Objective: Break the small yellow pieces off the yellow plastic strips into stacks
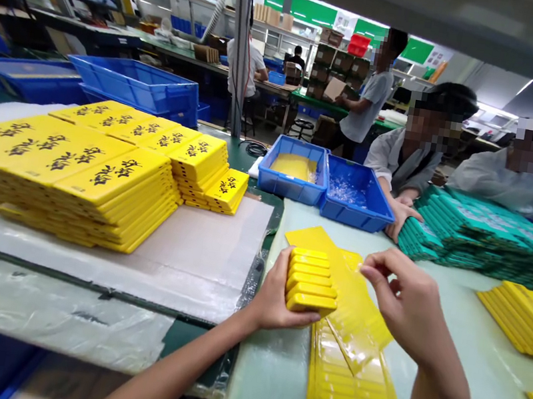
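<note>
My left hand (276,299) is wrapped round a short stack of slim glossy yellow cases (312,283), held with their rounded ends towards me. To the right, my right hand (400,298) pinches thumb and finger together at a small pale bit, too small to name. Below both hands, overlapping translucent yellow sheets (351,398) lie on the pale green mat. Left of my left hand stand large stacks of yellow cases (92,179) with black brush lettering, resting on a white sheet (220,266).
Two blue bins stand behind my hands: one holds yellow sheets (317,197), the other small clear pieces (348,192). A person's hands touch turquoise stacks (484,230) at the right. More yellow cases (529,315) lie near the right edge. A metal post (241,54) rises behind the table.
</note>
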A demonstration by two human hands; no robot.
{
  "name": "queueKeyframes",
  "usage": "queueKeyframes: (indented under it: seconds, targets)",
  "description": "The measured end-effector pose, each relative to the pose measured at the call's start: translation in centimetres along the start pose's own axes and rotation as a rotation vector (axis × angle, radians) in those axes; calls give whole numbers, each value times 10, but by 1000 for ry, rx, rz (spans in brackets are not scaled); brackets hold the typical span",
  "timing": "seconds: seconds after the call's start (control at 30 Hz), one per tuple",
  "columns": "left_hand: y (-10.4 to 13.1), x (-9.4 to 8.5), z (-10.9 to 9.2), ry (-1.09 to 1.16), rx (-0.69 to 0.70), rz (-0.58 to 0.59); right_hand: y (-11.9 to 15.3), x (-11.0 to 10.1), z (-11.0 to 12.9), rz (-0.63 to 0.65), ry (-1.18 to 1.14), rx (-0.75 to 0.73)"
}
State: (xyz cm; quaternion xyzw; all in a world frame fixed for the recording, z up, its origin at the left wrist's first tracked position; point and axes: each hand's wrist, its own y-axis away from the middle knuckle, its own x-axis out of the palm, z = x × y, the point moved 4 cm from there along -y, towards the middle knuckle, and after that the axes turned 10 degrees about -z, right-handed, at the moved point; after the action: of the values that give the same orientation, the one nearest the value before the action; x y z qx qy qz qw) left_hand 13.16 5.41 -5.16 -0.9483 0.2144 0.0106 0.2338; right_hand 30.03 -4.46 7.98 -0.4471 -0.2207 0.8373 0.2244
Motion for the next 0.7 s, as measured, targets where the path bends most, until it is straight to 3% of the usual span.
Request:
queueKeyframes:
  seconds: [0.17,0.27,0.33,0.43,0.57,0.63,0.7]
  targets:
    - [1,1,2,-14,-51,-23,12,34,36,266,-269,-10]
    - [2,2,1,-18,-45,-24,18,48,41,344,-182,-18]
    - [1,1,0,-26,-38,-18,20,44,30,379,-63,-60]
    - [1,0,-1,-16,-22,-17,16,21,-1,353,100,-60]
    - [1,0,0,9,-15,-3,-11,-3,-28,104,162,12]
    - [1,0,1,8,-19,-4,-27,6,-21,64,11,-10]
    - [1,0,1,1,-21,-7,-38,28,-4,128,-182,-78]
